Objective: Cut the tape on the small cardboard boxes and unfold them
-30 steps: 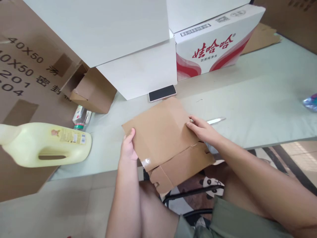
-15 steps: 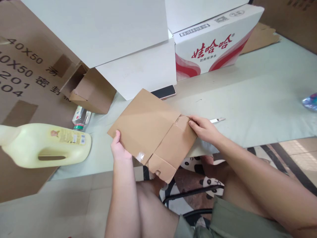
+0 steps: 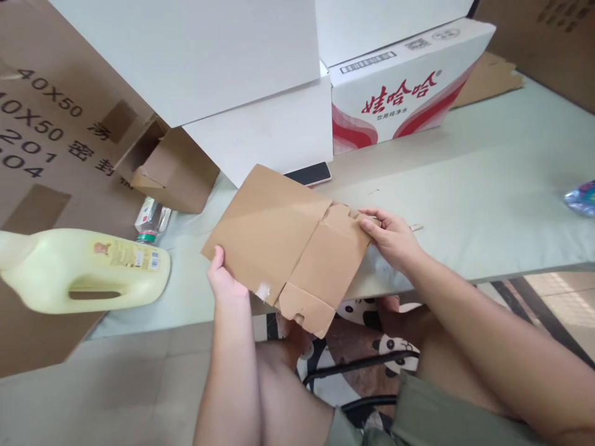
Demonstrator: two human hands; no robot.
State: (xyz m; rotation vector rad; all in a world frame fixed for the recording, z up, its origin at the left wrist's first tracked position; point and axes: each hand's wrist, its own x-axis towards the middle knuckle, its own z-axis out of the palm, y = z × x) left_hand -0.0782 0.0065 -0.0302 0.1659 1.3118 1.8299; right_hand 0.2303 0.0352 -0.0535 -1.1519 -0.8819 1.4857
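Note:
A flattened brown cardboard box is held tilted over the front edge of the table, its slotted end flap hanging toward my lap. My left hand grips its left corner, thumb on top and the other fingers hidden beneath. At the flap's upper right end, my right hand pinches the cardboard between thumb and fingers. A piece of clear tape shines on the lower left edge. Behind the right hand, only the tip of a white, slim tool shows on the table.
White cartons and a red-printed carton stand at the back. A phone lies before them, partly covered. On the left are a pale yellow jug, a clear bottle and a small open box. A plastic item lies far right.
The cardboard has turned clockwise and shifted left, now covering part of the phone. My left hand moved left with it. My right hand moved onto the flap's end, hiding most of the white tool.

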